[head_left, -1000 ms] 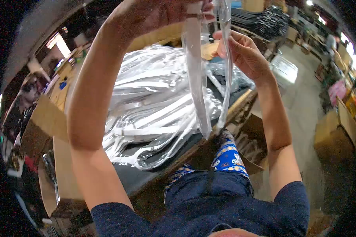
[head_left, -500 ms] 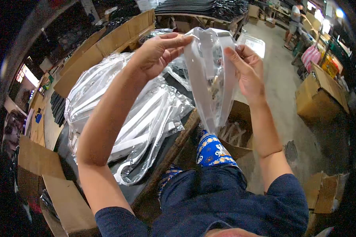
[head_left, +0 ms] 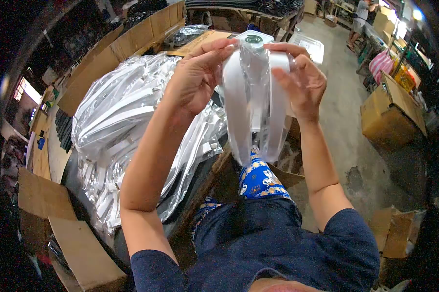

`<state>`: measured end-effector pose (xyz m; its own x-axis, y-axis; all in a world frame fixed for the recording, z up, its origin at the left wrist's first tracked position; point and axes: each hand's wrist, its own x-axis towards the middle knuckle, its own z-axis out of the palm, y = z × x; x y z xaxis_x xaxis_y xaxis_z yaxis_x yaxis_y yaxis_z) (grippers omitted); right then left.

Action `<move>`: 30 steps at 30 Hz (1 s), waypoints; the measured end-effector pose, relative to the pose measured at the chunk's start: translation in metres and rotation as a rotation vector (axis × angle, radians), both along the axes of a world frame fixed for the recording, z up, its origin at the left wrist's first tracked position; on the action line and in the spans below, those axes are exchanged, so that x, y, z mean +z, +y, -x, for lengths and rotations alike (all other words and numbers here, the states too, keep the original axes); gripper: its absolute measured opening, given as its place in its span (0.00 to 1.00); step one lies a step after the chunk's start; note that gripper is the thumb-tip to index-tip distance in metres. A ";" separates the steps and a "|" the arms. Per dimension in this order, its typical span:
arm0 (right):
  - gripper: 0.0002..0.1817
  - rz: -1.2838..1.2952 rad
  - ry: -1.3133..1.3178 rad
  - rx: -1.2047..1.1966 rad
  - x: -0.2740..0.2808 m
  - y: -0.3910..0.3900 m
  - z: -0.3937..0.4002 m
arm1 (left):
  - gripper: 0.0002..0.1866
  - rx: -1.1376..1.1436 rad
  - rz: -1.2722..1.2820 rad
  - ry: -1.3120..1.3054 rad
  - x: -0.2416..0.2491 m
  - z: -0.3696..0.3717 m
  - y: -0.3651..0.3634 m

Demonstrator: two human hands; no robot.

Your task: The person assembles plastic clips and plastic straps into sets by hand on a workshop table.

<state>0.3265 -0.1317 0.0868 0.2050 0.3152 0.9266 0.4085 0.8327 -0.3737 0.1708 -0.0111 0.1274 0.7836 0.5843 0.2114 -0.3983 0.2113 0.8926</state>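
Note:
A clear plastic bag (head_left: 246,97) with a looped white strap inside hangs upright in front of my body. My left hand (head_left: 200,75) pinches its upper left edge between thumb and fingers. At the upper right edge my right hand (head_left: 302,78) is closed on the plastic, its thumb smeared by motion. Just beyond the bag's top shows a white rectangular thing (head_left: 265,38) with a dark green coil-like mark. To the left, a big pile of bagged white straps (head_left: 117,112) lies on a dark surface; my left forearm crosses in front of part of it.
Cardboard walls (head_left: 127,46) stand behind the pile, and an opened carton (head_left: 83,248) is at lower left. Another carton (head_left: 394,109) sits on the concrete floor (head_left: 338,97) to the right. At the far right back a person (head_left: 360,22) stands by a cluttered bench.
The bag is lower and fuller in shape, its two strap sides spread apart. My left hand has moved down slightly, and the right index finger now reaches along the top edge.

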 end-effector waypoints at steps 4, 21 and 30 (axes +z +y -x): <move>0.04 0.012 0.251 -0.036 0.005 0.008 0.003 | 0.26 -0.051 -0.133 -0.073 0.004 0.005 -0.008; 0.06 0.081 -0.020 0.057 0.001 0.016 -0.005 | 0.31 -0.077 -0.036 -0.013 0.020 0.018 0.012; 0.07 0.330 0.230 -0.320 -0.034 0.009 0.022 | 0.25 -0.091 -0.255 0.047 -0.025 -0.003 0.004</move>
<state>0.3047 -0.1227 0.0523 0.5262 0.4714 0.7077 0.5000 0.5016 -0.7059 0.1735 -0.0074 0.1020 0.8427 0.4437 0.3050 -0.3453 0.0107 0.9384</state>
